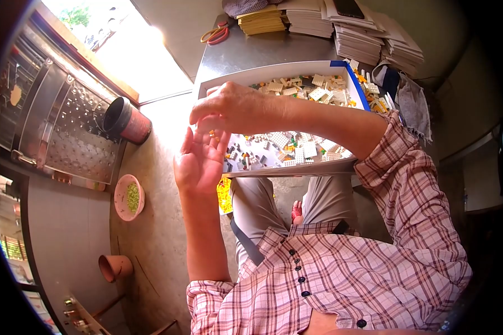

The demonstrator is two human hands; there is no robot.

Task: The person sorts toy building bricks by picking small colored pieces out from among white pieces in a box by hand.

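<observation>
My left hand (198, 162) is turned palm up beside the left end of a shallow white box (349, 75). Its fingers are slightly curled and hold small orange toy brick pieces (212, 134). Just above it, my right hand (229, 106) reaches across with fingers bent and pressed together. Whatever lies between those fingertips is hidden. In the box are many toy building bricks: white and cream bricks (309, 149) towards the right, and small grey pieces (244, 159) near the front left.
More bricks (374, 92) lie beyond the box's blue edge. Paper stacks (310, 22) and red-handled scissors (217, 34) sit on the metal table (251, 53). On the floor stand a pink bowl (121, 209) with green bits, a brown pot (114, 268) and a dark bucket (131, 123). Yellow pieces (224, 195) lie below the box.
</observation>
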